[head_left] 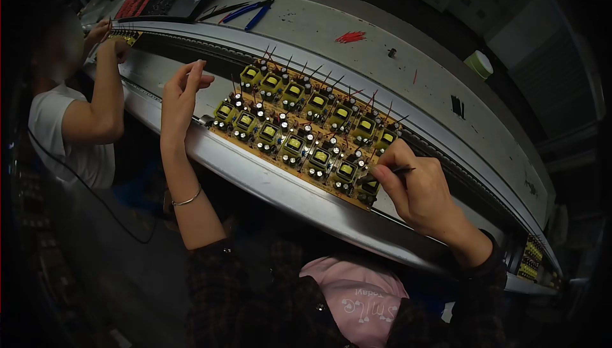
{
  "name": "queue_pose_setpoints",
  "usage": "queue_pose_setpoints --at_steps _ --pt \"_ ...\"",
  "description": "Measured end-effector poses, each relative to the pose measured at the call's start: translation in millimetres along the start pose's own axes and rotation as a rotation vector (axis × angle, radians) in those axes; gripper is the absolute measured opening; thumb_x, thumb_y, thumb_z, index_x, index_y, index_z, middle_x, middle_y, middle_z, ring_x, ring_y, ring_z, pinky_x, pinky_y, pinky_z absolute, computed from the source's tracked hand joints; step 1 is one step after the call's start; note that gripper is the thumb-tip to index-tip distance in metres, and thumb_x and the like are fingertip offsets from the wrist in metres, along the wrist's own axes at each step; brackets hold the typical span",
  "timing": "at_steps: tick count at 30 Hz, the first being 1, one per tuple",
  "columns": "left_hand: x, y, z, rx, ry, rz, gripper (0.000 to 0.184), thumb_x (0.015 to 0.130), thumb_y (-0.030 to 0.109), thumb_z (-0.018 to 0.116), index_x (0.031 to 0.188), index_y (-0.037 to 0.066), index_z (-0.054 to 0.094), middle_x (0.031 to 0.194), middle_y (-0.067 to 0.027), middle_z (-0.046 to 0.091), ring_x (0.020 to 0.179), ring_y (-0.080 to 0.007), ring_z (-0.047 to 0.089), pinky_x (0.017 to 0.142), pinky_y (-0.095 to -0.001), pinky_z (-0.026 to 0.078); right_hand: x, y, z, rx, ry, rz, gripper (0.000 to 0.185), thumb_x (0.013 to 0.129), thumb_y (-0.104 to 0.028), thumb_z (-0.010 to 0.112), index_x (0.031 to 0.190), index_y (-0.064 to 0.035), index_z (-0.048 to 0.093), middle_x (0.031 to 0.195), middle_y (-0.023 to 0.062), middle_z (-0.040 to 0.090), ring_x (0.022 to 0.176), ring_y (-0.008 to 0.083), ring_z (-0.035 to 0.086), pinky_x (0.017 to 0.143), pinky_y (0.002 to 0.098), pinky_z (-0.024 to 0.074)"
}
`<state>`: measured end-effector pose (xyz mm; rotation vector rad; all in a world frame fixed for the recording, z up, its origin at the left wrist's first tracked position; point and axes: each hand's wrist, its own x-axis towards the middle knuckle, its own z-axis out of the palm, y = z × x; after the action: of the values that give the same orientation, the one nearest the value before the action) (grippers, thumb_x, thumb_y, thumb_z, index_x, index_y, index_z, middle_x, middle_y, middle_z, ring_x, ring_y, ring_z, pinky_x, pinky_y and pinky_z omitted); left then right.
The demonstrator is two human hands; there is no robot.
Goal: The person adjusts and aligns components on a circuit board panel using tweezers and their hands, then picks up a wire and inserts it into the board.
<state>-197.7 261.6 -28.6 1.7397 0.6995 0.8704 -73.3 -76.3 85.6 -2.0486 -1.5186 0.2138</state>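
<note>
A brown circuit board panel [299, 119] lies on the conveyor track, carrying two rows of yellow transformers, silver-topped capacitors and upright red and dark wires. Beside its left end, my left hand [182, 96] is raised with fingers stretched out and nothing visible between them. Over the right end of the panel, my right hand [417, 188] is closed in a pinch on a thin dark piece [404, 170]. Its fingertips are close to the last transformers and cover part of that corner. What the thin piece is, I cannot tell.
Blue-handled pliers [257, 15], red wires [350, 37] and black wires [458, 107] lie on the grey shelf behind the metal rail [287, 204]. A green cup [478, 65] stands at its far edge. At left, a co-worker's arm [108, 96] reaches to another board. More boards [530, 260] sit at right.
</note>
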Motion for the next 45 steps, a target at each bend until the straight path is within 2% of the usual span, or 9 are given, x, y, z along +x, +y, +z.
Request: queue_pose_setpoints --at_steps 5,9,14,20,30,35,39,45 --pt "3 -1 -1 0.001 0.01 -0.015 0.039 0.095 0.033 0.054 0.111 -0.002 0.063 0.085 -0.0112 0.068 0.08 -0.0169 0.063 0.077 -0.025 0.048 2 -3 -3 -0.001 -0.009 0.026 0.008 0.086 -0.003 0.057 0.08 -0.0005 0.054 0.064 0.0047 0.048 0.044 0.0169 0.036 0.045 0.0284 0.0325" --pt "5 -3 -2 0.006 0.001 -0.012 0.04 0.094 0.033 0.055 0.11 -0.002 0.064 0.085 -0.0113 0.068 0.08 -0.0168 0.063 0.077 -0.0246 0.047 0 -11 -3 0.043 0.04 -0.087 0.008 0.087 -0.004 0.057 0.08 -0.0008 0.054 0.062 0.0047 0.047 0.044 0.0167 0.035 0.045 0.028 0.0325" --pt "6 -1 -2 0.0 0.007 -0.015 0.04 0.094 0.034 0.055 0.109 -0.002 0.064 0.084 -0.0112 0.068 0.081 -0.0167 0.063 0.078 -0.0252 0.048 2 -9 -2 0.019 -0.012 -0.022 0.007 0.085 -0.002 0.057 0.079 -0.001 0.053 0.063 0.0044 0.046 0.046 0.0157 0.036 0.046 0.0274 0.0323" --pt "9 -1 -3 -0.014 -0.014 -0.007 0.04 0.094 0.033 0.055 0.11 -0.003 0.063 0.084 -0.0115 0.068 0.081 -0.017 0.063 0.079 -0.0261 0.048 -9 -14 -24 0.085 0.032 0.041 0.007 0.084 0.0 0.056 0.078 -0.0012 0.053 0.063 0.0039 0.046 0.048 0.015 0.037 0.046 0.0267 0.0316" --pt "11 5 -2 -0.029 -0.012 -0.028 0.041 0.095 0.033 0.054 0.113 -0.004 0.062 0.086 -0.0123 0.068 0.084 -0.0179 0.063 0.083 -0.0267 0.049 -31 -3 -19 0.048 0.034 0.015 0.006 0.083 0.002 0.054 0.077 -0.0014 0.052 0.063 0.0043 0.046 0.049 0.0147 0.037 0.047 0.0266 0.0316" --pt "14 2 -3 -0.03 -0.015 -0.022 0.041 0.095 0.033 0.054 0.113 -0.004 0.061 0.087 -0.0124 0.068 0.085 -0.018 0.063 0.083 -0.0267 0.049 -27 -1 -17 -0.047 0.07 -0.013 0.01 0.082 -0.003 0.063 0.077 -0.0043 0.054 0.058 0.0026 0.051 0.039 0.017 0.041 0.041 0.027 0.0347" --pt "15 2 -3 -0.034 -0.012 -0.013 0.041 0.095 0.032 0.055 0.113 -0.004 0.061 0.086 -0.0124 0.068 0.084 -0.0178 0.063 0.083 -0.0267 0.049 -26 -8 -22 0.055 0.086 -0.039 0.006 0.081 0.003 0.055 0.077 -0.0006 0.053 0.066 0.0057 0.049 0.048 0.0155 0.037 0.046 0.0259 0.0323" --pt "19 -2 -4 -0.055 -0.016 0.001 0.04 0.095 0.032 0.055 0.112 -0.004 0.062 0.086 -0.0124 0.068 0.084 -0.0176 0.063 0.082 -0.0265 0.049 -12 -17 -10 0.032 0.064 -0.1 0.005 0.082 0.003 0.055 0.078 -0.0002 0.053 0.066 0.0057 0.05 0.048 0.0155 0.038 0.046 0.026 0.0333"
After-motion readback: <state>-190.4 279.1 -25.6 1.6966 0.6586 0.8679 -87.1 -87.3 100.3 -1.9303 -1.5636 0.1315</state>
